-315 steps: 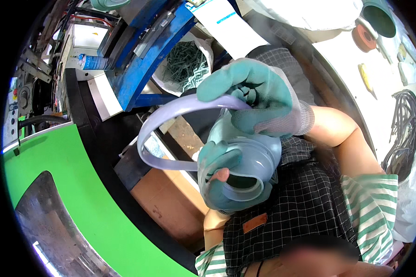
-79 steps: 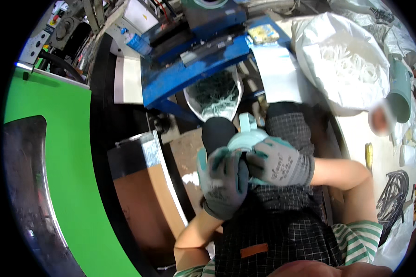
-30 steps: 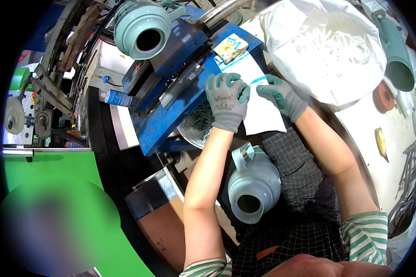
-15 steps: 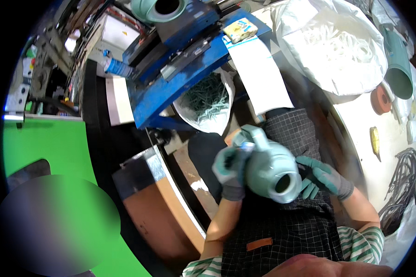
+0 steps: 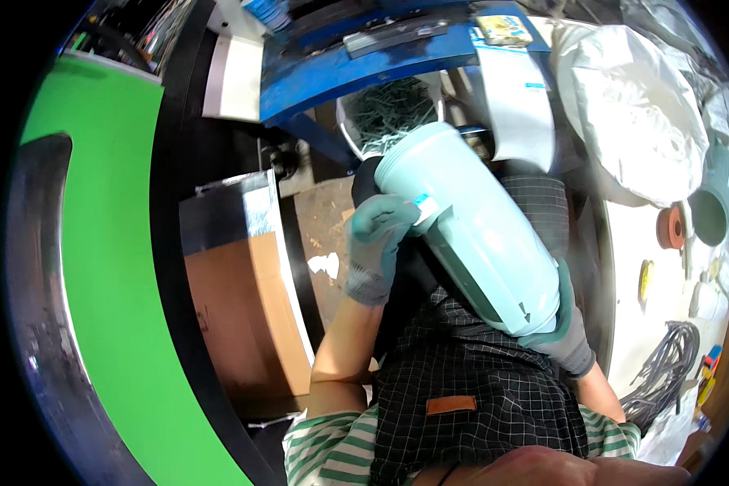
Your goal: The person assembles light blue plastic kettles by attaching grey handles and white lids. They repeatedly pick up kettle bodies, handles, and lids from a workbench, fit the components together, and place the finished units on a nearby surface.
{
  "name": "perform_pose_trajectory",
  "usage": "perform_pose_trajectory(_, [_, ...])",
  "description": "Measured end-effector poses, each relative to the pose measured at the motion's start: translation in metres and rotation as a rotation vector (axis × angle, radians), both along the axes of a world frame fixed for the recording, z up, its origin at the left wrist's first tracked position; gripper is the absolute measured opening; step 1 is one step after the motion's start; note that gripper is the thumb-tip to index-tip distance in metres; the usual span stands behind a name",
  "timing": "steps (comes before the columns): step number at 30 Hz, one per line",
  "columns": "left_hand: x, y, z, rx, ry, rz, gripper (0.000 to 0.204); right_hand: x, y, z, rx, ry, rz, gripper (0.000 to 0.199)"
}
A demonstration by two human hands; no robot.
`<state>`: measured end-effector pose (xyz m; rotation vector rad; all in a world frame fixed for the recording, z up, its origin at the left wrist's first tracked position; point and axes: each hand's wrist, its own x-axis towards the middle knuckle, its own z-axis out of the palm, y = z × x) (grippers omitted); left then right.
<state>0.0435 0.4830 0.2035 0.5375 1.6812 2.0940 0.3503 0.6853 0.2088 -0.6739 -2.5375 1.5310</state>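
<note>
A pale green plastic cylinder (image 5: 494, 219) lies slanted across my lap, its ridged rim at the far left and its closed-looking end near my apron. A flat raised panel runs along its left side. My right hand (image 5: 569, 328), in a grey and green glove, is wrapped round the near end. My gloved left hand (image 5: 378, 239) is beside the upper left side, fingers pinched on a small white-and-blue piece (image 5: 424, 209) against the cylinder. Whether that piece is stuck to the surface cannot be made out.
Beyond my knees, a white bucket (image 5: 344, 121) of greenish strips stands under a blue bench (image 5: 300, 85). A cardboard box (image 5: 235, 316) stands left. On the right table are a white bag (image 5: 583, 97) of white rings, another green cylinder (image 5: 711, 215), a brown roll (image 5: 670, 228) and dark cords (image 5: 671, 364).
The cylinder has turned from its narrow mouth facing me to lying lengthwise, ridged rim away. My right hand has gone from loose fingers beside it to gripping its near end. The view has shifted.
</note>
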Motion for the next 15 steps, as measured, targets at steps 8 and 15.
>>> perform_pose_trajectory(8, [0.003, -0.006, 0.002, 0.053, -0.201, 0.006, 0.011, -0.004, -0.02, 0.005, 0.159, -0.05, -0.012, 0.144])
perform_pose_trajectory(15, [-0.004, -0.023, -0.009, -0.353, -0.076, 0.05, 0.012, 0.0, -0.024, -0.004, 0.118, -0.085, -0.054, 0.146])
